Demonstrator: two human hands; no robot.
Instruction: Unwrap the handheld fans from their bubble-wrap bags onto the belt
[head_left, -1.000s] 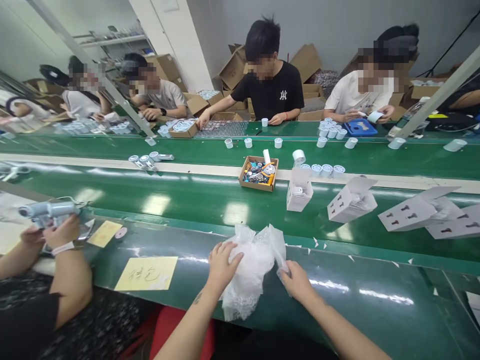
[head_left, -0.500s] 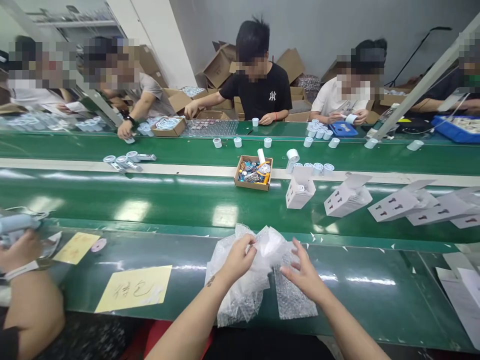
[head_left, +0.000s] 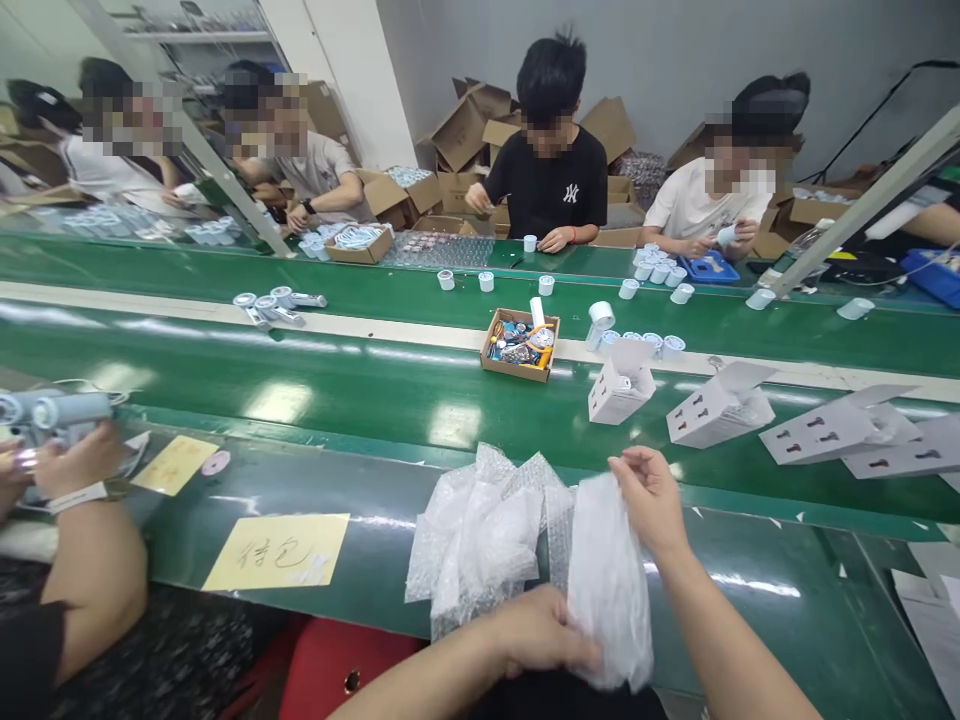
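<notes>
A white translucent bubble-wrap bag (head_left: 609, 580) hangs between my hands over the near edge of the green bench. My right hand (head_left: 654, 500) pinches its upper right corner between thumb and fingers. Lower down, my left hand (head_left: 544, 635) grips the bag's lower left side, its fingertips partly hidden by the plastic. To the left lies a loose pile of bubble-wrap bags (head_left: 480, 540) on the bench. Part of a flat bubble-wrap piece (head_left: 556, 520) shows behind the bag I hold.
White printed boxes (head_left: 621, 385) with open flaps stand on the green conveyor (head_left: 360, 385). A small carton of tools and parts (head_left: 517, 372) is at its middle. A yellow handwritten card (head_left: 277, 552) lies left. A co-worker's hand (head_left: 82, 465) holds grey-blue devices. Other people sit opposite.
One bag has come away from the pile to the right and now hangs between my hands. My left hand has moved down and right; my right hand has risen to the bag's corner.
</notes>
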